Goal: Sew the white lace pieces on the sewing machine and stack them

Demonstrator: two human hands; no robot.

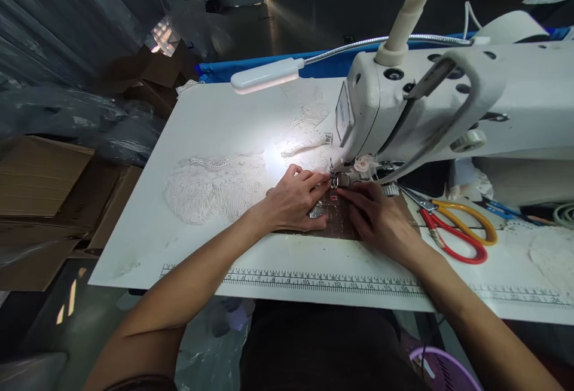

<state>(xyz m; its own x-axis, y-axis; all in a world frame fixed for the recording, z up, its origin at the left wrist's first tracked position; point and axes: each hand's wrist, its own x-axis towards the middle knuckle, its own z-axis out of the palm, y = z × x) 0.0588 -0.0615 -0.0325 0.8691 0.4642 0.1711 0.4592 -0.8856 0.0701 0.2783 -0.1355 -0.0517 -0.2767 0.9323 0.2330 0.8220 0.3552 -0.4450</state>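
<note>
Your left hand point(293, 199) and right hand point(376, 217) lie flat, fingers pressing a small lace piece point(359, 164) at the presser foot point(341, 180); nothing gripped. Lace pile point(210, 188) just left. Scissors point(452, 226) right. Table point(215, 116) bare toward far-left edge. Purple basket point(442, 370) below, contents hidden.

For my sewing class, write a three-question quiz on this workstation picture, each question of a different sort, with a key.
1. True or false: the red-and-orange-handled scissors lie to the left of the white industrial sewing machine.
2. Multiple choice: the left hand and right hand meet at the A) metal presser foot B) printed ruler strip C) white gooseneck lamp.
3. Fill in: the pile of white lace fabric lies on the white ______.

Key: 1 false, they lie on the right, under the machine's arm; 2 A; 3 table.
</note>
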